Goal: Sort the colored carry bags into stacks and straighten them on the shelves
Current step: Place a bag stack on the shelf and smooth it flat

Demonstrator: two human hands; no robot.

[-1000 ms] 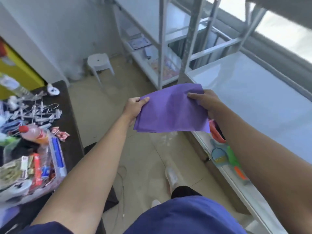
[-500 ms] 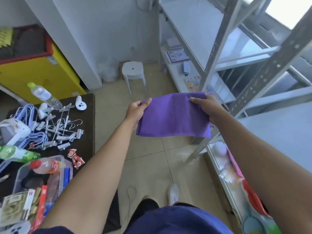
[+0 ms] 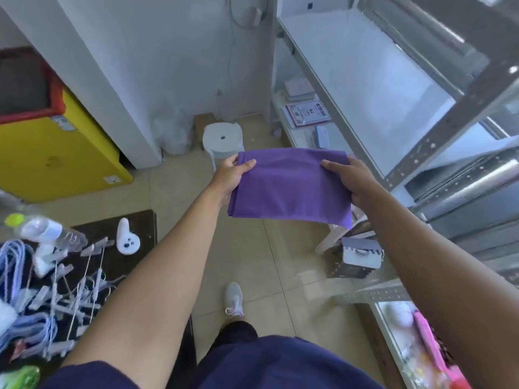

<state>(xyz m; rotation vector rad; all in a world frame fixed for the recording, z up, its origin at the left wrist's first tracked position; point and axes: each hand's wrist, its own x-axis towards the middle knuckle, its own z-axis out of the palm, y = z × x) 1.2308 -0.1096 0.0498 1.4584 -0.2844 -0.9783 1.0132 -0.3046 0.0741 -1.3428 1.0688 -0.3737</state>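
A folded purple carry bag [image 3: 289, 186] hangs flat in the air in front of me, above the tiled floor. My left hand [image 3: 230, 178] pinches its left edge, thumb on top. My right hand [image 3: 351, 178] grips its right edge, thumb on top and fingers under the cloth. The metal shelf unit [image 3: 365, 80] stands to the right, its white upper shelf bare just beyond the bag.
A dark table [image 3: 140, 223] at the left holds hangers, clips and a water bottle [image 3: 45, 231]. A white stool [image 3: 222, 138] stands ahead on the floor, a yellow chest [image 3: 56, 153] at the far left. Lower shelves hold papers [image 3: 306, 113] and toys [image 3: 421, 332].
The view has swung left and up along the shelf unit. Both hands still hold the purple bag, now carried a little further forward beside the upper white shelf.
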